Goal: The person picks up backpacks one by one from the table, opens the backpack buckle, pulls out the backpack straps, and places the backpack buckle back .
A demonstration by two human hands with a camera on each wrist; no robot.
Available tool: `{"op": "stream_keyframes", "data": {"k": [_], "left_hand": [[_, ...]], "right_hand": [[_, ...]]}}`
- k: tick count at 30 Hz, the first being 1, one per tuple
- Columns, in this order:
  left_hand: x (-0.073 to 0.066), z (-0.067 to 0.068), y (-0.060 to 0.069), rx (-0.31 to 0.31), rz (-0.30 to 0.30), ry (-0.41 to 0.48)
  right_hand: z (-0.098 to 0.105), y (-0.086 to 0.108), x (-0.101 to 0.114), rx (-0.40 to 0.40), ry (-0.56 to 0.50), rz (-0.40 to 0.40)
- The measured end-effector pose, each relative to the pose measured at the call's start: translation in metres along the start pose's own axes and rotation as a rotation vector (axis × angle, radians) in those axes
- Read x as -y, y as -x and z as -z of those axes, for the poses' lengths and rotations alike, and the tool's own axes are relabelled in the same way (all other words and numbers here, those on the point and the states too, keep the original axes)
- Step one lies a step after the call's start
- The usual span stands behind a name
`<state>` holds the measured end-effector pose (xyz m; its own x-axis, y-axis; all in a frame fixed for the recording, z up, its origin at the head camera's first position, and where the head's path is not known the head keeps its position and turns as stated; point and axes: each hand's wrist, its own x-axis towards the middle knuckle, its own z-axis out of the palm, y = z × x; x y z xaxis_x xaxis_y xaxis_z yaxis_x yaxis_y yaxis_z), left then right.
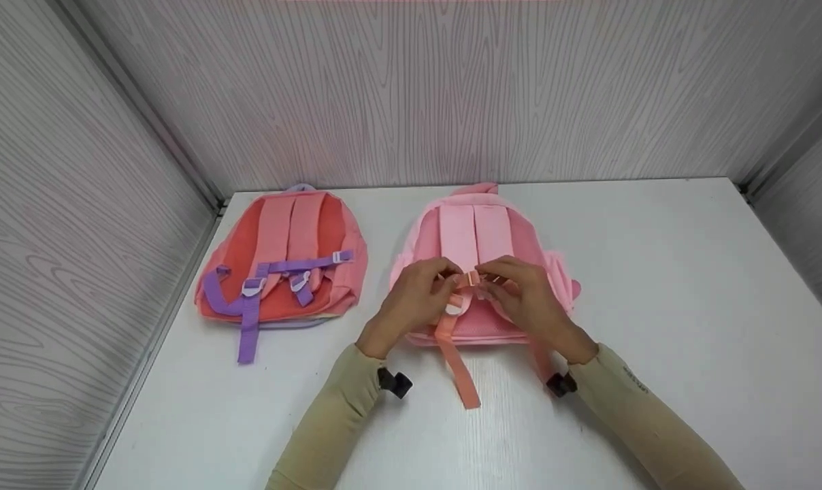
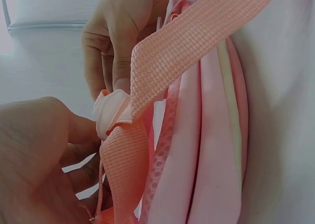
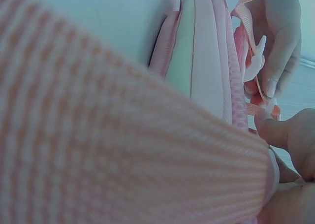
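A pink backpack lies on the table with its shoulder straps facing up. Over its lower middle, both hands meet at a short orange strap with a small pale buckle on it. My left hand pinches the strap's left side between thumb and fingers. From the right, my right hand pinches the other end close to the buckle. Below the left hand hangs a white strap adjuster with a loose orange webbing tail. In the left wrist view, webbing partly covers the fingertips.
To the left lies a coral backpack with purple straps, also straps up. Both bags rest on a white table. Wood-grain panels stand at the back and sides. A second orange tail hangs near the right wrist.
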<state>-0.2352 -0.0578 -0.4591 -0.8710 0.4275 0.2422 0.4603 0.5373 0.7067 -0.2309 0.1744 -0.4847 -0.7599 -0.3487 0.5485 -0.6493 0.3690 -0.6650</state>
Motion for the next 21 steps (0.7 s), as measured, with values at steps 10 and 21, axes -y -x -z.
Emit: {"op": "stream_keyframes", "data": {"k": [10, 21], "left_hand": [[0.0004, -0.0041, -0.0019, -0.036, -0.016, 0.002], [-0.0032, -0.0086, -0.0024, -0.044, -0.018, 0.022]], "right_hand": [[0.0006, 0.0006, 0.0002, -0.011, 0.012, 0.01], [0.0001, 0.0013, 0.0, -0.003, -0.008, -0.004]]}}
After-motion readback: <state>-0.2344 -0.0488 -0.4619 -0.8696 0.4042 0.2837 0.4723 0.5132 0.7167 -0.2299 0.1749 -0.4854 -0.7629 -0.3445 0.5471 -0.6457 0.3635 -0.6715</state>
